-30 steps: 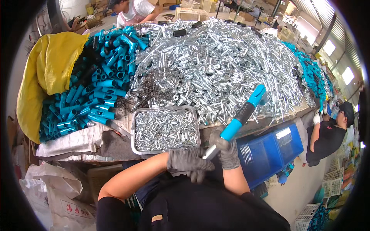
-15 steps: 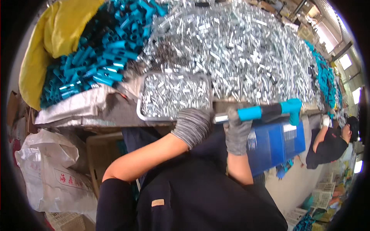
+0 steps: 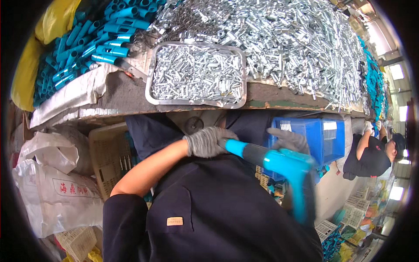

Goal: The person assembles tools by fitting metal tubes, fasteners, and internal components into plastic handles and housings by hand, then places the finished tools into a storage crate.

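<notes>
A teal pistol-shaped tool [image 3: 283,162] with a black middle section lies slantwise in front of my torso. Its narrow end is in my left hand [image 3: 207,142], which wears a grey striped knit glove and has its fingers closed round it. Beside the tool, on the far side, my gloved right hand [image 3: 289,139] has its fingers stretched out and is somewhat blurred. The tool's angled end is blurred too. Beyond both hands, a clear plastic tray [image 3: 196,103] full of small metal pins sits at the bench edge.
Loose metal parts [image 3: 288,48] heap over the bench, with dark springs [image 3: 187,22] and teal tubes [image 3: 70,56] to the left. Blue bins [image 3: 305,131] stand at right, a beige crate [image 3: 102,153] and white sack [image 3: 52,196] at left. A co-worker [image 3: 371,153] is far right.
The teal tool has come from the bench edge toward my torso, its angled end now nearer me. My right hand has opened off it; my left hand has moved nearer my body.
</notes>
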`<state>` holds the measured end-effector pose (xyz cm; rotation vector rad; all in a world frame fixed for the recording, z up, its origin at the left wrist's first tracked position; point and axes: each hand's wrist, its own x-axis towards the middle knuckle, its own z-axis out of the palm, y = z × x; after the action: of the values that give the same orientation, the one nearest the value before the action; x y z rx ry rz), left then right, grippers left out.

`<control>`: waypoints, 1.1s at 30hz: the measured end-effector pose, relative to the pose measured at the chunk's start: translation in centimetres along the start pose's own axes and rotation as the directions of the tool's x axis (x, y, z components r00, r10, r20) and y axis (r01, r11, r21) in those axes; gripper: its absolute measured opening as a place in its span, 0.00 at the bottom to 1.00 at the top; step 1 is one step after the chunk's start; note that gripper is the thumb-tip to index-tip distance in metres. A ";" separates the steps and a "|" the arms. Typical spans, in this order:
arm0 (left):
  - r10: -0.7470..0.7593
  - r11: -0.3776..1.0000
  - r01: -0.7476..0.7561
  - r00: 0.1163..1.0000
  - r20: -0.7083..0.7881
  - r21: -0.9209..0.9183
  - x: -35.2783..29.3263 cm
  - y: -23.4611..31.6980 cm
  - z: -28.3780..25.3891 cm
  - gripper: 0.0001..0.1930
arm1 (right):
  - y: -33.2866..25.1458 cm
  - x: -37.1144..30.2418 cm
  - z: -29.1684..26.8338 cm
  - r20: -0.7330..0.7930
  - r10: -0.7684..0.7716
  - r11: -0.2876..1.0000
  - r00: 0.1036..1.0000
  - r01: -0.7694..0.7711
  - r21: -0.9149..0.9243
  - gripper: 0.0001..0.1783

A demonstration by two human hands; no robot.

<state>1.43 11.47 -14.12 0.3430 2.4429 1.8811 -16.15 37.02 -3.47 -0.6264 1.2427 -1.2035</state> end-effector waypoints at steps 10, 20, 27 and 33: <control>-0.520 0.644 0.539 0.829 -0.206 0.543 -3.5 -18.9 -3.8 0.20 | 7.5 12.5 6.7 -0.383 -0.282 0.512 0.880 -0.200 -0.835 0.23; -0.406 0.741 0.494 0.869 -0.281 0.455 -5.5 -17.9 -4.4 0.21 | 12.1 19.9 5.7 -0.342 -0.133 0.340 0.930 -0.282 -0.897 0.18; -0.324 0.788 0.440 0.891 -0.316 0.430 -5.0 -16.8 -4.2 0.22 | 11.2 19.8 5.4 -0.242 -0.044 0.268 0.969 -0.222 -0.938 0.17; -0.241 0.820 0.376 0.911 -0.336 0.431 -5.2 -15.3 -3.3 0.23 | 11.6 20.4 5.2 -0.237 -0.010 0.232 0.971 -0.228 -0.945 0.21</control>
<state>3.69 3.60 -28.43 -0.3195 2.9090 1.2268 -9.76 20.59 -19.87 -1.3232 2.1784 -0.1553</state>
